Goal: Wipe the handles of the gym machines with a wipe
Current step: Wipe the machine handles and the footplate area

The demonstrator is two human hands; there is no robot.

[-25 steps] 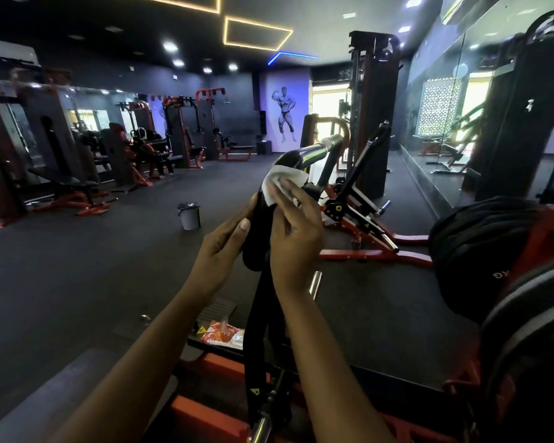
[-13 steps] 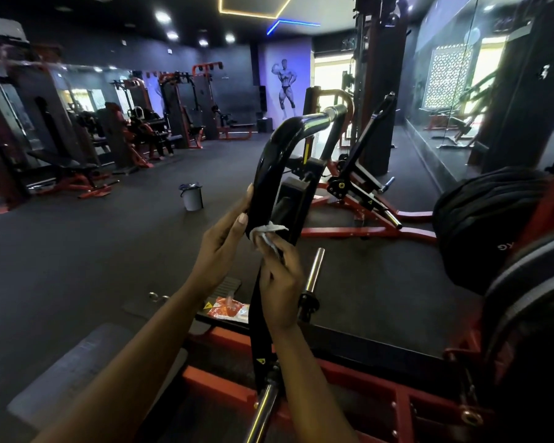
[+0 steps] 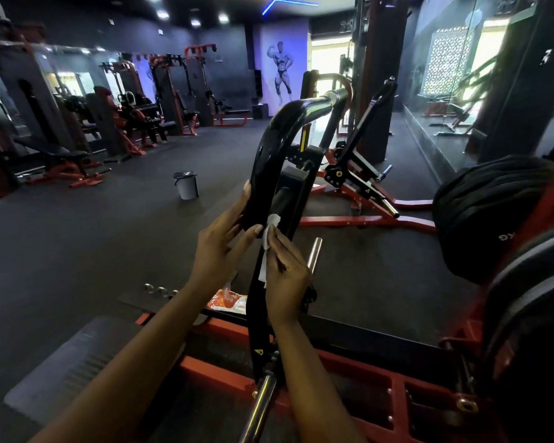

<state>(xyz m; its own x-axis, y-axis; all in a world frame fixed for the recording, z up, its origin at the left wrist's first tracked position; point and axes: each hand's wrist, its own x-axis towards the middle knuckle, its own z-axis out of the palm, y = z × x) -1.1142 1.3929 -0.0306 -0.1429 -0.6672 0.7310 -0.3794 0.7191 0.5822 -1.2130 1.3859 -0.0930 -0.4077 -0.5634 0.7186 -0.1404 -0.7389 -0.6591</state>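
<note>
A glossy black curved machine arm (image 3: 271, 155) rises in front of me and bends right into a chrome handle end (image 3: 335, 98). My left hand (image 3: 219, 247) grips the arm's lower left edge, fingers wrapped around it. My right hand (image 3: 285, 270) pinches a white wipe (image 3: 269, 233) and presses it against the arm's right side, just below the bend. Part of the wipe hangs down along my palm.
A grey bucket (image 3: 186, 185) stands on the dark floor to the left. An orange wipe packet (image 3: 227, 300) lies on the red machine frame (image 3: 224, 372). Black weight plates (image 3: 486, 212) sit at the right. A chrome peg (image 3: 314, 255) sticks up behind my right hand.
My right hand slid the wipe down from the top of the bend to the lower part of the arm. My left hand stayed on the arm's left edge. The view tilted down.
</note>
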